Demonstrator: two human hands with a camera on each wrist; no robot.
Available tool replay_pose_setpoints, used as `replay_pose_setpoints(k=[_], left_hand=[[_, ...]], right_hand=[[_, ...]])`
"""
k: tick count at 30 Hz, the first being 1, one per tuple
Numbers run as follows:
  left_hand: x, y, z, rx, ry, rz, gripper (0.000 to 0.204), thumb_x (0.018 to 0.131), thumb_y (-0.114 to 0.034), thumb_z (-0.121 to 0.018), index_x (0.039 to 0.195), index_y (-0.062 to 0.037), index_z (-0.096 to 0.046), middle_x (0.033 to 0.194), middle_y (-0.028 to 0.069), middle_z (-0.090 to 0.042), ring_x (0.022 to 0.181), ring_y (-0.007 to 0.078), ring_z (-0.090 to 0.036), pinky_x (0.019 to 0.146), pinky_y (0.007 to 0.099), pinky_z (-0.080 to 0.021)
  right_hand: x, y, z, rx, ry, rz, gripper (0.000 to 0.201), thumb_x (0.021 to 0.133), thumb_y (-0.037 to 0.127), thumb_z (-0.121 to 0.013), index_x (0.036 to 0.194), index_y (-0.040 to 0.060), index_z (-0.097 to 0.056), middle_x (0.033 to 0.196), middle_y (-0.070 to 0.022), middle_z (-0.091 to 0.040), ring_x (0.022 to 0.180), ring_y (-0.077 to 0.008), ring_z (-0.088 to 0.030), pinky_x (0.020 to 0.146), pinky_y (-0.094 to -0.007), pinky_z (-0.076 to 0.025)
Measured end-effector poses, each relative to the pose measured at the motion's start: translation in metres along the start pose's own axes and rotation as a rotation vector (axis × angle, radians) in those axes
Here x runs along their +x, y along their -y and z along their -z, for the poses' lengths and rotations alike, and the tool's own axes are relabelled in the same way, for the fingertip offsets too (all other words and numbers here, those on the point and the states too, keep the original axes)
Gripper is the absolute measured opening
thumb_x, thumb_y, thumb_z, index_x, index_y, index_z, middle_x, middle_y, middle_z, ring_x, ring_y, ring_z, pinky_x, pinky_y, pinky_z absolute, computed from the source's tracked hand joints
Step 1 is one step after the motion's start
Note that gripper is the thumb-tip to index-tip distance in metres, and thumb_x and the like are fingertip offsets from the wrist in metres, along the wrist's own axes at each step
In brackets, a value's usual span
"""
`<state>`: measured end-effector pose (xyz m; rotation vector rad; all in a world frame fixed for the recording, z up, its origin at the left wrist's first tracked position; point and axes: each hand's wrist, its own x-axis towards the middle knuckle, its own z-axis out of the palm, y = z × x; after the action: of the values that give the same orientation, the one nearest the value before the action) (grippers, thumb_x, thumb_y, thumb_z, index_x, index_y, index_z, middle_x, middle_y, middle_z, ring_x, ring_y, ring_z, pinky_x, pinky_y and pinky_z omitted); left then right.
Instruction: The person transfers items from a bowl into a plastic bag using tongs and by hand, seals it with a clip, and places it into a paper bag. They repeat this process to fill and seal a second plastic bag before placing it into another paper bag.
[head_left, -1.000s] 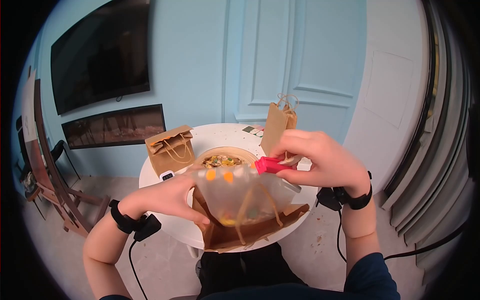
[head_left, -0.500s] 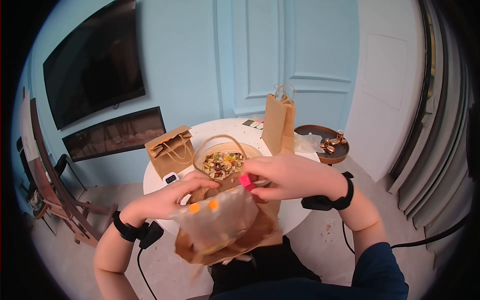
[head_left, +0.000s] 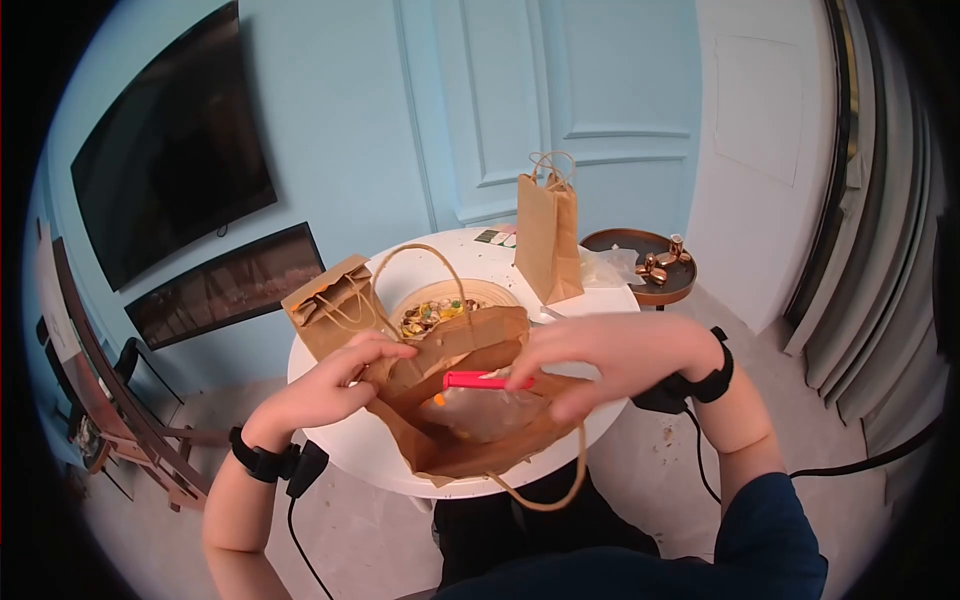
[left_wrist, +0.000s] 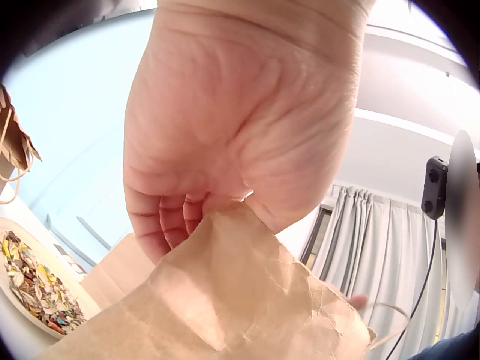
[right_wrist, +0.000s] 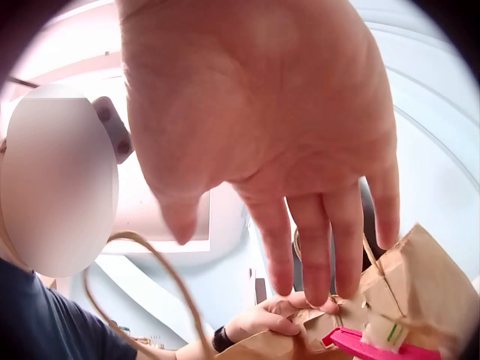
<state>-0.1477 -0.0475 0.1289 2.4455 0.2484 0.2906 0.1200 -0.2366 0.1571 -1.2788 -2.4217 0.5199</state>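
Note:
In the head view my left hand pinches the left rim of a brown paper bag held mouth up at the table's front. The left wrist view shows the bag's crumpled edge between thumb and fingers. Inside the bag lies a clear plastic bag with orange dots, and a pink bag clip is near its top. My right hand hovers over the bag's right side, its fingers extended and apart, as the right wrist view confirms. The clip shows below those fingertips.
Behind the bag, a round wooden tray holds a mix of dried pieces. A folded paper bag stands left, a taller paper bag at the back right. Beyond is a dark side table with copper-coloured ornaments.
The plastic bag with the pink clip has gone down into the paper bag. My right hand has let go of the clip and spread its fingers. My left hand now grips the paper rim.

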Motion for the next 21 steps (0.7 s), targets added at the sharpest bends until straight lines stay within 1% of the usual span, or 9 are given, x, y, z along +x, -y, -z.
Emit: replay_pose_setpoints(k=[4, 9, 11, 12, 15, 17, 19, 20, 21], left_hand=[[-0.001, 0.013, 0.001, -0.202, -0.068, 0.133, 0.056, 0.073, 0.009, -0.037, 0.125, -0.006, -0.053, 0.115, 0.0056, -0.048, 0.098, 0.0129, -0.049, 0.079, 0.0232, -0.042], [0.001, 0.018, -0.002, -0.263, -0.116, 0.145, 0.043, 0.083, 0.007, -0.04, 0.122, -0.004, -0.056, 0.12, 0.0031, -0.05, 0.107, 0.0118, -0.05, 0.09, 0.0233, -0.04], [0.001, 0.02, -0.008, -0.194, -0.207, 0.089, 0.028, 0.092, -0.005, -0.044, 0.117, -0.0033, -0.058, 0.117, 0.0049, -0.051, 0.107, 0.0132, -0.049, 0.091, 0.0256, -0.039], [-0.001, 0.015, -0.009, 0.093, -0.25, -0.052, 0.028, 0.097, -0.021, -0.045, 0.112, -0.0019, -0.059, 0.114, 0.0101, -0.052, 0.109, 0.02, -0.05, 0.092, 0.03, -0.04], [-0.019, 0.008, -0.014, 0.016, -0.28, -0.085, 0.045, 0.09, -0.042, -0.055, 0.11, -0.0017, -0.06, 0.117, 0.0136, -0.05, 0.109, 0.0263, -0.049, 0.095, 0.0332, -0.038], [-0.021, -0.006, -0.016, 0.06, -0.242, -0.108, 0.05, 0.081, -0.045, -0.067, 0.107, -0.0024, -0.061, 0.114, 0.0132, -0.053, 0.098, 0.0231, -0.055, 0.085, 0.0309, -0.045], [-0.022, -0.023, -0.025, 0.332, -0.169, 0.077, 0.042, 0.078, -0.037, -0.073, 0.1, -0.0025, -0.063, 0.102, 0.0105, -0.057, 0.079, 0.0172, -0.059, 0.067, 0.0273, -0.048], [-0.02, -0.029, -0.028, 0.315, -0.175, 0.185, 0.031, 0.076, -0.021, -0.077, 0.09, 0.0028, -0.061, 0.077, 0.005, -0.057, 0.071, 0.0132, -0.053, 0.063, 0.0263, -0.042], [-0.018, -0.028, -0.028, 0.315, -0.167, 0.178, 0.031, 0.076, -0.021, -0.077, 0.09, 0.0028, -0.061, 0.077, 0.005, -0.057, 0.071, 0.0132, -0.053, 0.063, 0.0263, -0.042]], right_hand=[[-0.032, -0.014, -0.027, -0.083, -0.07, 0.133, 0.037, 0.083, 0.028, -0.068, 0.109, 0.0033, -0.06, 0.116, -0.013, -0.056, 0.108, -0.0271, -0.052, 0.09, -0.0322, -0.043], [-0.017, -0.034, -0.049, -0.488, -0.242, 0.015, 0.026, 0.077, 0.012, -0.064, 0.101, 0.0034, -0.059, 0.111, -0.0123, -0.054, 0.107, -0.028, -0.051, 0.089, -0.0344, -0.044], [-0.003, -0.038, -0.045, -0.465, -0.375, 0.053, 0.018, 0.077, 0.008, -0.061, 0.093, 0.0037, -0.058, 0.103, -0.0103, -0.054, 0.097, -0.0262, -0.055, 0.08, -0.035, -0.048], [0.005, -0.038, -0.037, -0.491, -0.451, 0.047, 0.015, 0.077, 0.009, -0.062, 0.09, 0.0037, -0.057, 0.099, -0.0089, -0.054, 0.092, -0.0254, -0.056, 0.075, -0.0348, -0.048], [0.029, -0.043, -0.03, -0.519, -0.637, 0.086, 0.013, 0.077, 0.011, -0.063, 0.085, 0.0041, -0.055, 0.092, -0.007, -0.052, 0.084, -0.0243, -0.058, 0.067, -0.0348, -0.048], [0.042, -0.053, -0.035, -0.53, -0.731, 0.133, 0.013, 0.077, 0.011, -0.063, 0.084, 0.0044, -0.054, 0.089, -0.0064, -0.051, 0.08, -0.024, -0.058, 0.064, -0.035, -0.048], [0.052, -0.061, -0.048, -0.517, -0.733, 0.156, 0.014, 0.078, 0.012, -0.064, 0.085, 0.0051, -0.054, 0.087, -0.006, -0.051, 0.081, -0.024, -0.058, 0.064, -0.0351, -0.048], [0.051, -0.058, -0.048, -0.498, -0.761, 0.138, 0.014, 0.079, 0.013, -0.064, 0.085, 0.0052, -0.054, 0.088, -0.0059, -0.052, 0.08, -0.0237, -0.058, 0.065, -0.0355, -0.048], [0.047, -0.056, -0.047, -0.5, -0.766, 0.128, 0.014, 0.079, 0.013, -0.064, 0.085, 0.0052, -0.054, 0.088, -0.0059, -0.052, 0.08, -0.0237, -0.058, 0.065, -0.0355, -0.048]])
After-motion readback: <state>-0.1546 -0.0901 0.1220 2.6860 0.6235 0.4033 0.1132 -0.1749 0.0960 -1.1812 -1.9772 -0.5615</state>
